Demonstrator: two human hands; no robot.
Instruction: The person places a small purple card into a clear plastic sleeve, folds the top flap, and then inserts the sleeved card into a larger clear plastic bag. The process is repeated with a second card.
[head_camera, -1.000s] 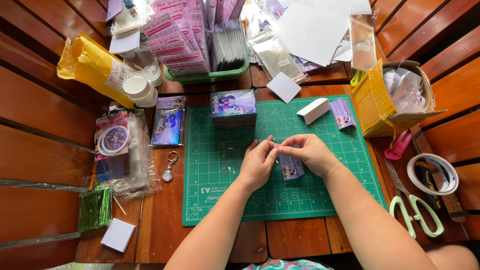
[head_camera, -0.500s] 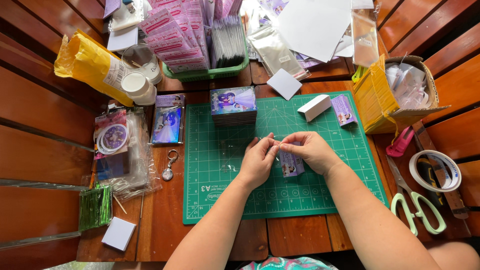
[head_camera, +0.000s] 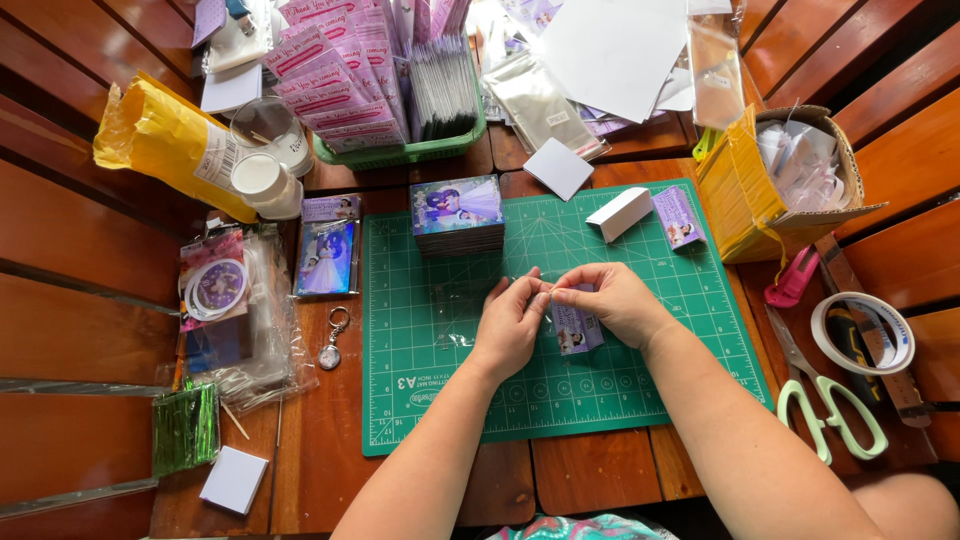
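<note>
Small purple packet (head_camera: 577, 330) pinched in both hands, left hand (head_camera: 512, 325), right hand (head_camera: 612, 300), over green cutting mat (head_camera: 430, 330)

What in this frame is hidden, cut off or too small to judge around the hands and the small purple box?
- Small purple box, head view: its top is covered by the right hand.
- Pinch between left hand and right hand: the clear film there is too thin to make out.
- Cardboard box: contents crumpled and unclear.
- Scissors: blades partly under the tape roll.
</note>
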